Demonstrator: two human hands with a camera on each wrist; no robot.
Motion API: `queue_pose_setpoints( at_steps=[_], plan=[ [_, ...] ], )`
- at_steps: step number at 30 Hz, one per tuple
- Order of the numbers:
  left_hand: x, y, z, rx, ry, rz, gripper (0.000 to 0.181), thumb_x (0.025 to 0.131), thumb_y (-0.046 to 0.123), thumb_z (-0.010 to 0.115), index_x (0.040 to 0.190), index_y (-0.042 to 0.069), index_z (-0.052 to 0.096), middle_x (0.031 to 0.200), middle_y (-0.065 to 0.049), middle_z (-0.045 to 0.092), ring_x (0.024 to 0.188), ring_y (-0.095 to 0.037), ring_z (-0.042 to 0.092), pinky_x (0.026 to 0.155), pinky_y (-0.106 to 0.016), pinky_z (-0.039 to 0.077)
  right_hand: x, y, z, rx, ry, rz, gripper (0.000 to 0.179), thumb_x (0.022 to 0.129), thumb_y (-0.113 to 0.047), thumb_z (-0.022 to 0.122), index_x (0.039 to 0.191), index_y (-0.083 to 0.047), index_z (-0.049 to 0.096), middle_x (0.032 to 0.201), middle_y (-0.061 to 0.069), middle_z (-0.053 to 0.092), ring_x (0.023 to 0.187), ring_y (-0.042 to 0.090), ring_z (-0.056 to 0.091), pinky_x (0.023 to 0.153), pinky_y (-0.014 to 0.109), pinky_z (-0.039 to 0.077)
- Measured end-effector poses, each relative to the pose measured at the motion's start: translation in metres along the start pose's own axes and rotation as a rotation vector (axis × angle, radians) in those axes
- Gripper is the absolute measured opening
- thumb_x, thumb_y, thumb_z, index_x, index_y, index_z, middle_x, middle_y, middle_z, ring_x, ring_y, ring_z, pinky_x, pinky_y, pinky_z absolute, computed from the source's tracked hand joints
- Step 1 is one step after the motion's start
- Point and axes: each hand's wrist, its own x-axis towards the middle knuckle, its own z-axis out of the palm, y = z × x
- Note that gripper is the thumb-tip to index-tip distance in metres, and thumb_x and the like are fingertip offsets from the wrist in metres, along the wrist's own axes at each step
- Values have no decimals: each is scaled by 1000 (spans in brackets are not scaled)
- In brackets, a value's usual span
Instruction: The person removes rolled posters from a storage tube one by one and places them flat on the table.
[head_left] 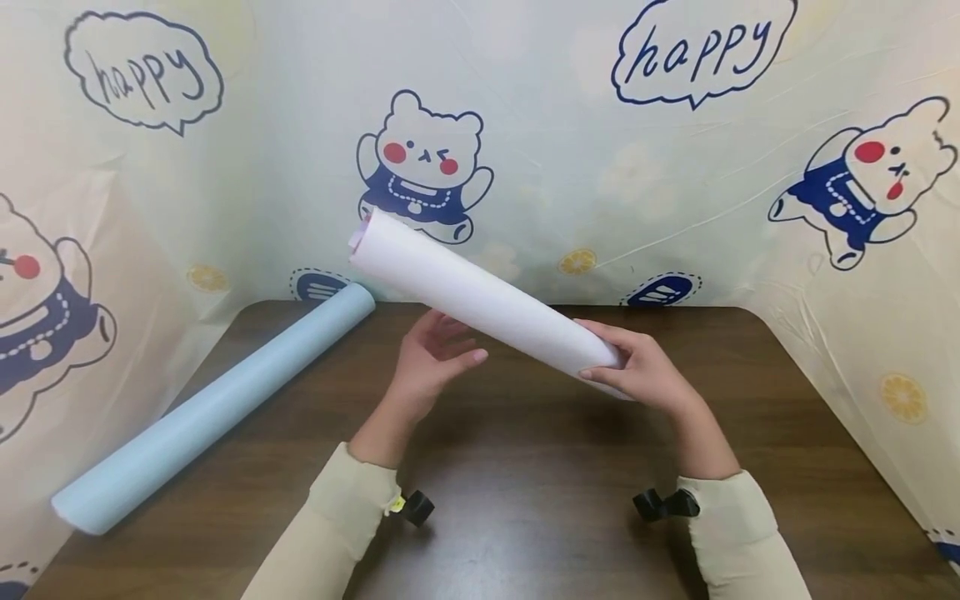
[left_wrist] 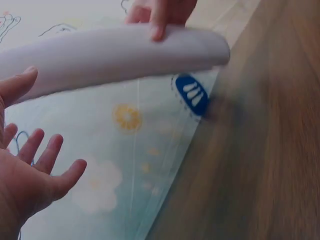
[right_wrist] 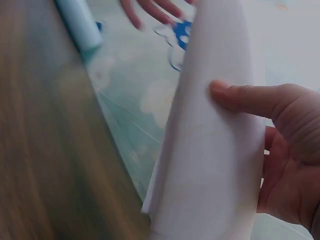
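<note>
A roll of white paper [head_left: 480,304] is held up at a slant over the table, its left end higher than its right. My right hand [head_left: 637,362] grips it near the lower right end; in the right wrist view the thumb [right_wrist: 245,97] presses on one side and the fingers go round the back. Just below the roll's middle, my left hand [head_left: 431,362] is raised with its fingers spread and relaxed, holding nothing. The left wrist view shows the left palm [left_wrist: 25,185] facing up beside the roll.
A light blue roll [head_left: 217,408] lies slanting along the left side of the brown wooden table [head_left: 525,500]. Behind and at both sides hangs a printed cloth [head_left: 540,167] with bears and lettering. Each wrist carries a small black camera [head_left: 416,507].
</note>
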Motion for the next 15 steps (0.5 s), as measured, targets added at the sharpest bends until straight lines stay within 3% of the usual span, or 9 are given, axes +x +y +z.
queue_pose_setpoints(
  at_steps=[7, 11, 15],
  plan=[
    [10, -5, 15, -128, -117, 30, 71, 78, -1, 80, 140, 12, 46, 133, -13, 55, 117, -34, 56, 96, -58, 44, 11, -5, 25, 111, -12, 34, 63, 82, -15, 80, 140, -14, 55, 131, 9, 60, 102, 29, 61, 83, 49, 54],
    [12, -9, 19, -111, -160, 18, 69, 80, -3, 77, 139, 10, 45, 134, -12, 54, 118, -32, 57, 95, -50, 49, 13, -6, 37, 158, -40, 34, 64, 83, -15, 79, 141, -11, 52, 132, 11, 60, 102, 29, 62, 85, 49, 54],
    [12, -7, 23, -95, -156, -16, 64, 83, 0, 75, 138, 8, 42, 132, -14, 54, 118, -30, 57, 95, -42, 50, 14, -8, 46, 223, -88, 33, 65, 86, -12, 76, 144, -9, 48, 132, 14, 59, 104, 27, 62, 86, 46, 54]
  ],
)
